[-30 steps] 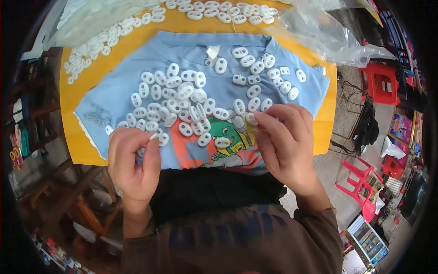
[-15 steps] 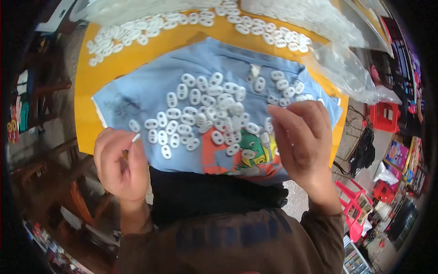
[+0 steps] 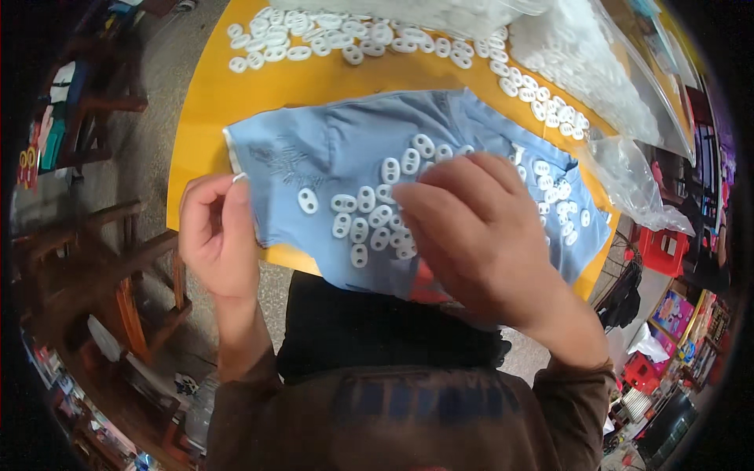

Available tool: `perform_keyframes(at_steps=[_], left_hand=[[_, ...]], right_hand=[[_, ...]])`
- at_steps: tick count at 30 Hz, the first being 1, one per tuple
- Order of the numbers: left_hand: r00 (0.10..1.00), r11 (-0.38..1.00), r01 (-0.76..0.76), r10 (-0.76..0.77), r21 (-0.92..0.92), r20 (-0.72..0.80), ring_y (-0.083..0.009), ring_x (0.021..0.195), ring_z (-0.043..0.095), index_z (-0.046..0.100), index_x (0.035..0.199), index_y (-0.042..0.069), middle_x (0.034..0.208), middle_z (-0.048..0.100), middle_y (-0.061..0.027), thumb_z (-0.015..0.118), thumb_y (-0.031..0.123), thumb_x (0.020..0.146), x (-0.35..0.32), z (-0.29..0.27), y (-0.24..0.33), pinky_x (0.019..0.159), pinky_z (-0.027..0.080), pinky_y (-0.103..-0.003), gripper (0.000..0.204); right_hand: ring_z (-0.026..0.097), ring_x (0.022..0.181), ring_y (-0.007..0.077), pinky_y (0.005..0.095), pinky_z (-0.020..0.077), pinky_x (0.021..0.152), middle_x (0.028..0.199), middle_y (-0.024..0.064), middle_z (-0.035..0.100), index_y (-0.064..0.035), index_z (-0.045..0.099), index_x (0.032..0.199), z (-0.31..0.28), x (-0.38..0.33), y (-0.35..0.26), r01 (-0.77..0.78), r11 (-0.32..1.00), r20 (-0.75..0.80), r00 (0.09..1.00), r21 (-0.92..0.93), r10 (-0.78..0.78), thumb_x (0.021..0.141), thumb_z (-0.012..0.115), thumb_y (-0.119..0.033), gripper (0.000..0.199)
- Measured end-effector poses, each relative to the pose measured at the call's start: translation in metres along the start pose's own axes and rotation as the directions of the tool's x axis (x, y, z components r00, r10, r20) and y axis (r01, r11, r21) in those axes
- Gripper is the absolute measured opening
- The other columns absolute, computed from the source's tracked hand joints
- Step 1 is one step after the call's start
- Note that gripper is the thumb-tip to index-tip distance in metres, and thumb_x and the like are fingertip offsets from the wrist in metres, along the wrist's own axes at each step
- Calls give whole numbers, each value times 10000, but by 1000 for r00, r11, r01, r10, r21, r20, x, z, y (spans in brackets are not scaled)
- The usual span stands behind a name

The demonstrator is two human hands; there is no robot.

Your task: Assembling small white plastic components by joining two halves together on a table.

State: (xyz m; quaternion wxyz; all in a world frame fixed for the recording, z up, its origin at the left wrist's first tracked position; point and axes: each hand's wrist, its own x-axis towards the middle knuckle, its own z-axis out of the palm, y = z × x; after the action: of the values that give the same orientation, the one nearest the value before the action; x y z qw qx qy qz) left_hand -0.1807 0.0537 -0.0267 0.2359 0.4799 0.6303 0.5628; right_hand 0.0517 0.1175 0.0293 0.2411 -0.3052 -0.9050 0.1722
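My left hand is at the left edge of a light blue shirt, thumb and finger pinching a small white plastic piece that shows only its edge. Spread on the shirt are many white oval plastic pieces with two holes, and a single oval piece lies apart nearest my left hand. My right hand hovers over the pile with its fingers drawn together. Whether anything is between those fingertips is hidden. That hand also covers much of the pile and the shirt's print.
More white ovals lie along the far side of the yellow table. Clear plastic bags of white pieces stand at the far right. A red stool is on the right, wooden furniture on the left.
My right hand has moved left from the pile's right side to over its middle, its fingers closing in. My left hand keeps its pinch. The whole view has shifted, with the table appearing further right.
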Motion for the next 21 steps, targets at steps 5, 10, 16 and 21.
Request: perform_keyframes(at_steps=[5,10,16,21], left_hand=[[997,994,82,-81,-72,18,-62,699,455,552,854,-21,839,511,-29,564,-38,808,2,2,-2,624,375,-175,51],[1000,1000,-8,8,-11,23,-87,688,457,559,841,-26,819,521,-53,599,-43,780,4,1,0,623,381,-187,75],[996,996,-84,85,-20,19,-94,672,457,564,843,-36,822,529,-68,607,-53,767,5,0,-4,602,382,-188,89],[988,990,-140,139,8,63,-93,651,454,564,852,-38,824,529,-80,601,-70,759,8,0,-4,565,374,-177,105]], right_hand=[[490,743,259,356,409,672,785,66,498,-65,544,843,26,36,-10,18,998,149,989,57,-26,623,617,-46,232],[489,765,247,352,400,707,790,50,496,-77,552,812,42,45,-9,19,1000,240,971,4,-19,637,602,-75,182],[494,766,236,345,404,693,779,43,495,-69,594,910,48,44,0,33,992,187,982,-122,-10,631,604,-65,279],[492,668,236,335,400,616,737,46,513,-62,589,879,44,43,2,17,999,143,990,-46,-10,591,626,-21,293]])
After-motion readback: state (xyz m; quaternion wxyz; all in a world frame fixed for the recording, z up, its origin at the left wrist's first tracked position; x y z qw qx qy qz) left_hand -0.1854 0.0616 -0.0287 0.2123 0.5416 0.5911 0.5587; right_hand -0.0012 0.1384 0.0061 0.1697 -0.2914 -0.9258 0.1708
